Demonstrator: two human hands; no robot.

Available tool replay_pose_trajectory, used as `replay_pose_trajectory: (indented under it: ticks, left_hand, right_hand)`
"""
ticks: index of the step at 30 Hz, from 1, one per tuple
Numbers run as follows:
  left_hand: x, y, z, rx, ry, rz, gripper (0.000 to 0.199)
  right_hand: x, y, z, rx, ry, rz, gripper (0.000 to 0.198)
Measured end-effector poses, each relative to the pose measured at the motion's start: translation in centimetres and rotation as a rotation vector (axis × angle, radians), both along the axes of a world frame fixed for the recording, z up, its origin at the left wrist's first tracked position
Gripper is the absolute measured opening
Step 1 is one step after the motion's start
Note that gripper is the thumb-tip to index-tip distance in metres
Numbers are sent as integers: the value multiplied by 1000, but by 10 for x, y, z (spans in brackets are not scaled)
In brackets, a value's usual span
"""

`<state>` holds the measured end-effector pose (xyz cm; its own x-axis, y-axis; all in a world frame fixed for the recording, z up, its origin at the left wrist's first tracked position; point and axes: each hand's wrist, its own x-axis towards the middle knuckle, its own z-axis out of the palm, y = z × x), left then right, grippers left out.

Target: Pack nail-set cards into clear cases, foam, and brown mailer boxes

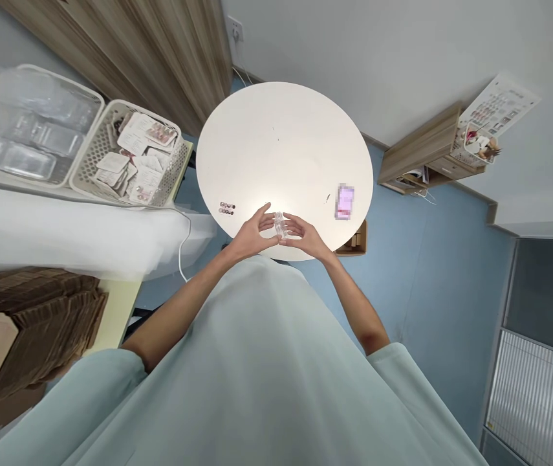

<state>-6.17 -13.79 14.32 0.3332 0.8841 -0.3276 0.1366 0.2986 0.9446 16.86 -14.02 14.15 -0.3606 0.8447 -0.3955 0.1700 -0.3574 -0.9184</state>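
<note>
My left hand [253,234] and my right hand [309,238] meet at the near edge of the round white table [286,142]. Between their fingertips is a small clear ridged plastic piece [279,224], gripped from both sides. One finger of my left hand points up and away from it. What exactly the piece is, I cannot make out. Left of my hands, two short rows of small round dark and pinkish pieces [226,208] lie on the tabletop. To the right lies a blurred pink-purple rectangular item [345,202], with a tiny dark thing [328,198] beside it.
At the left, a white basket [77,175] holds cards and packets, next to a bin of clear plastic boxes [28,158]. Flattened cardboard [57,323] is stacked nearer me. A wooden cabinet [422,155] stands right, and an open box [356,241] sits below the table.
</note>
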Motion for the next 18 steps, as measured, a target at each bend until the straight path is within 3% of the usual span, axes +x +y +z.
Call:
replay_pose_trajectory:
  ticks: [18]
  left_hand:
    - [-2, 2, -7, -182, -18, -52, 121]
  right_hand:
    - [3, -14, -18, -144, 122, -13, 103]
